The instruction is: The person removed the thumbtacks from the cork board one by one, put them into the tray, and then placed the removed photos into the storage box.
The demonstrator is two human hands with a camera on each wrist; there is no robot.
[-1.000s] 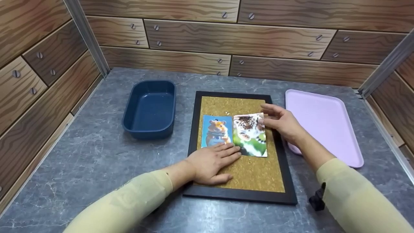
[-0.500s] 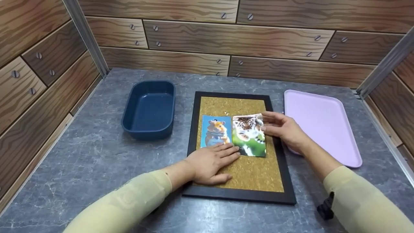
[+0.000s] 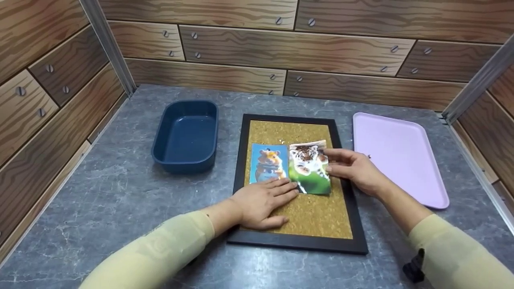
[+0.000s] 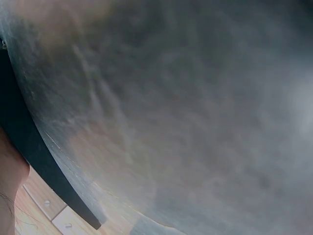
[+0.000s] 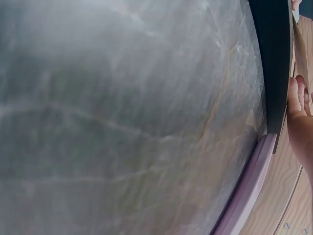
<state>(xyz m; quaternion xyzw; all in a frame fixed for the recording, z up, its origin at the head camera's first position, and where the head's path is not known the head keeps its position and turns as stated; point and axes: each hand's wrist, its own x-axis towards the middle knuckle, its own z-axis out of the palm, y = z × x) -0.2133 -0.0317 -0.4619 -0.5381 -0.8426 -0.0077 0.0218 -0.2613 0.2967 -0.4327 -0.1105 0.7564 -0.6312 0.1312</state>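
Note:
A cork board (image 3: 297, 216) with a black frame lies on the table. On it, side by side, are a blue hamster picture (image 3: 270, 160) and a tiger picture (image 3: 309, 176). My left hand (image 3: 267, 202) rests with fingers extended over the hamster picture's lower edge, fingertips at the tiger picture's lower left corner. My right hand (image 3: 357, 170) pinches the tiger picture's right edge between thumb and fingers. In the right wrist view the right hand (image 5: 301, 122) shows beyond the black frame (image 5: 274, 63), at a raised paper edge. The left wrist view shows little of the left hand.
A dark blue rectangular bin (image 3: 184, 160) stands left of the board. To the right lies a pale purple tray (image 3: 401, 156), close beside the right forearm. Small shiny specks (image 3: 282, 141) sit on the cork above the pictures. Wood-patterned walls (image 3: 241, 44) enclose the grey table (image 3: 120, 200).
My right hand has slid down the tiger picture's right edge, from near its upper corner to about the middle. The left hand stays where it was.

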